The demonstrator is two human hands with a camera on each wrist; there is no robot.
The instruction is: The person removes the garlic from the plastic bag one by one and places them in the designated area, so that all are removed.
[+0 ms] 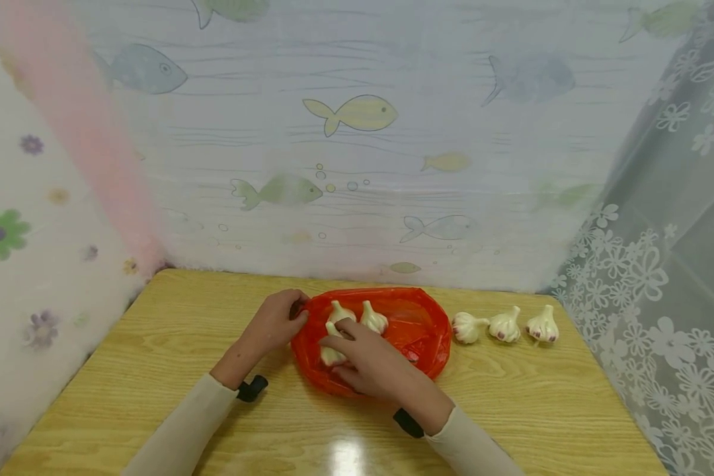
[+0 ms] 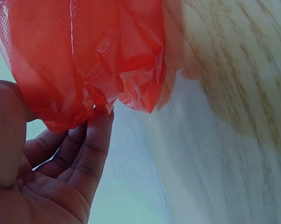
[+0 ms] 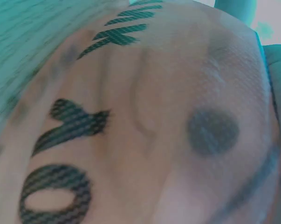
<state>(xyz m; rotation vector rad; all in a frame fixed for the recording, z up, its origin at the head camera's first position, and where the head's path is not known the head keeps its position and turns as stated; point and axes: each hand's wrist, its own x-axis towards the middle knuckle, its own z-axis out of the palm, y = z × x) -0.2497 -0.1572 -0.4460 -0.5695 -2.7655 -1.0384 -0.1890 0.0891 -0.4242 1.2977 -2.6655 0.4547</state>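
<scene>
A red plastic bag (image 1: 401,307) lies on the table with its mouth spread wide. At its left rim, my left hand (image 1: 276,320) pinches the edge; in the left wrist view, the fingers of the left hand (image 2: 61,177) meet the crumpled red plastic (image 2: 84,56). My right hand (image 1: 371,360) reaches over the near rim into the bag, its fingers around a garlic bulb (image 1: 330,356), partly hidden. Two more garlic bulbs, one at the back (image 1: 340,313) and one beside it (image 1: 373,318), sit inside. Dark-printed plastic (image 3: 168,116) fills most of the right wrist view.
To the right of the bag, three garlic bulbs stand in a row: one tipped sideways (image 1: 467,328), one in the middle (image 1: 506,326) and one at the end (image 1: 543,326). The wooden table (image 1: 541,396) meets a fish-patterned curtain (image 1: 357,218) at the back.
</scene>
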